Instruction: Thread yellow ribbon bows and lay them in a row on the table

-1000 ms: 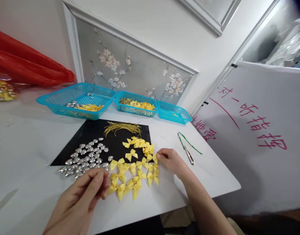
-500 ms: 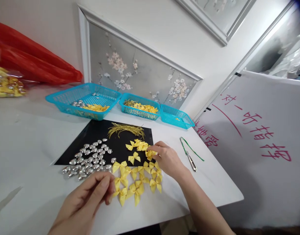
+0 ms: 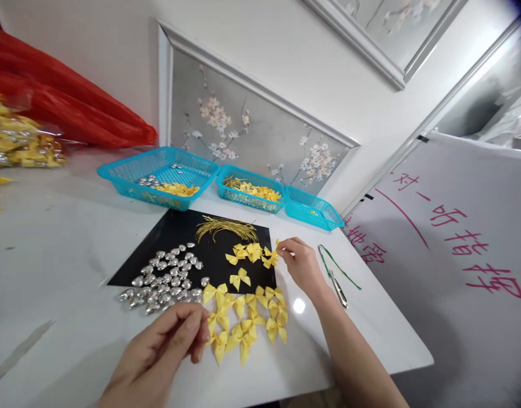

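My right hand (image 3: 302,265) is closed in a pinch at the right edge of the black sheet (image 3: 182,226), with a bit of yellow ribbon bow (image 3: 278,242) showing at its fingertips. Beside those fingertips lies a small cluster of yellow bows (image 3: 252,252). My left hand (image 3: 169,343) is curled with thumb and forefinger pressed together, near the front edge of the bows; whatever it may hold is hidden. More yellow bows (image 3: 252,323) are spread to its right. Silver heart beads (image 3: 167,277) lie behind it, partly on the sheet. Gold twist ties (image 3: 226,228) rest at the sheet's back.
Three blue baskets (image 3: 201,198) line the wall, holding bows, beads and gold ties. A small metal tool with a green cord (image 3: 339,292) lies at the right. Red plastic (image 3: 73,102) and a clear bag of yellow and silver pieces (image 3: 22,136) are at the left.
My right hand has drawn back slightly from the bow cluster to the right, with a bit of yellow at its fingertips. My left hand keeps its pinch. The view has shifted a little.
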`<state>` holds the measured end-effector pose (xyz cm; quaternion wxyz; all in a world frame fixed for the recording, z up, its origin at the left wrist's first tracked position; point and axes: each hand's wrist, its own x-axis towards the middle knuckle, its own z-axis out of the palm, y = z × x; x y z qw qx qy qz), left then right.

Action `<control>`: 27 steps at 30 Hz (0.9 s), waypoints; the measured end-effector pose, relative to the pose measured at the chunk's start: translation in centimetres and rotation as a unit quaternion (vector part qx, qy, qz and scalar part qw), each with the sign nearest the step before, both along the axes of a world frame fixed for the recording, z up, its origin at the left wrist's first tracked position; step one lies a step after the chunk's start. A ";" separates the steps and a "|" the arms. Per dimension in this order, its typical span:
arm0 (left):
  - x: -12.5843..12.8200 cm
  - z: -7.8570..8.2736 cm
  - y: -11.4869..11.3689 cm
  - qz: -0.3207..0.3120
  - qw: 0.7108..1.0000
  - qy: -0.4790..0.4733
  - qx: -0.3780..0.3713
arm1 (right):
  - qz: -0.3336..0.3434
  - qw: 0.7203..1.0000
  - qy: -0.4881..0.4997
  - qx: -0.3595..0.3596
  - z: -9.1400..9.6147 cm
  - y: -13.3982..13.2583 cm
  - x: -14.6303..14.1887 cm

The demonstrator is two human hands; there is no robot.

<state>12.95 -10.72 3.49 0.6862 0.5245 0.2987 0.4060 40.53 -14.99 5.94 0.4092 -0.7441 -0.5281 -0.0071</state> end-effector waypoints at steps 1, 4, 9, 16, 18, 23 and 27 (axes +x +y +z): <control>0.0 0.0 0.0 0.000 1.000 0.001 -0.002 | -0.002 1.000 0.023 0.015 -0.1 -0.2 -0.1; -0.2 -0.3 0.2 -0.011 1.000 0.007 0.006 | -0.009 0.994 0.096 0.060 -0.5 -0.7 -0.7; -0.3 -0.5 0.5 -0.025 1.000 0.009 0.009 | 0.020 0.966 0.225 0.124 -0.2 -1.5 -3.0; 0.0 2.0 -1.7 0.002 0.997 0.008 -0.078 | 0.111 0.926 0.321 0.167 0.7 -5.1 -10.8; -0.2 2.5 -2.2 -0.004 0.998 0.010 -0.065 | 0.146 0.906 0.350 0.186 0.5 -5.8 -12.6; -1.1 2.3 -2.0 -0.007 0.990 0.060 0.124 | 0.204 0.841 0.462 0.195 -0.5 -6.3 -14.5; -1.4 2.2 -1.3 -0.007 0.978 0.060 0.202 | 0.198 0.831 0.488 0.179 -0.7 -6.5 -15.2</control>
